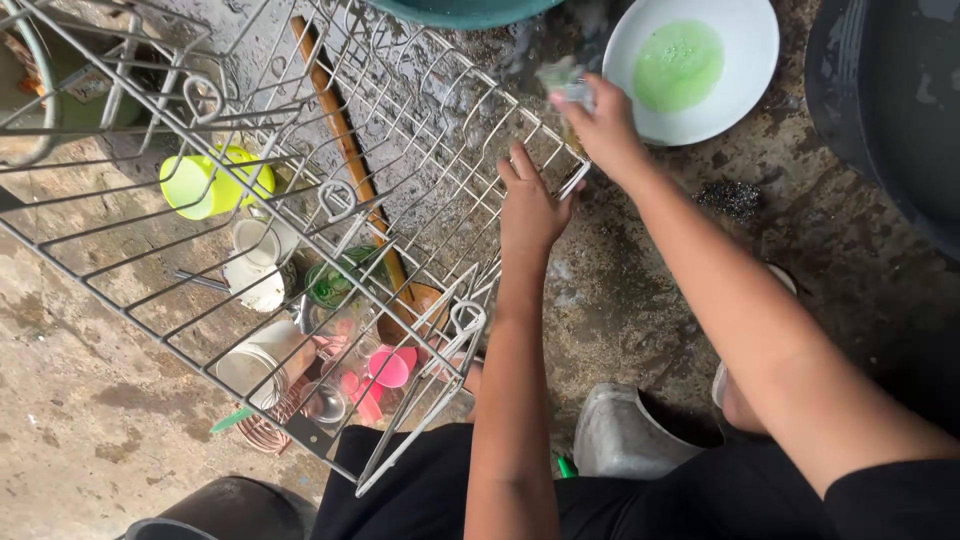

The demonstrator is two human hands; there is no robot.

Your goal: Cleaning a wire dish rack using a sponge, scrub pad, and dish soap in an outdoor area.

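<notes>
Head view: left hand grip clasps wire rack edge; right hand grip pinches sponge.

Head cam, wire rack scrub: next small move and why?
Probably draw the right hand with its sponge along the wire rack edge it touches. The left hand already grips that rim, bracing it, and the white bowl of green soapy liquid sits just beyond for a re-dip.
</notes>
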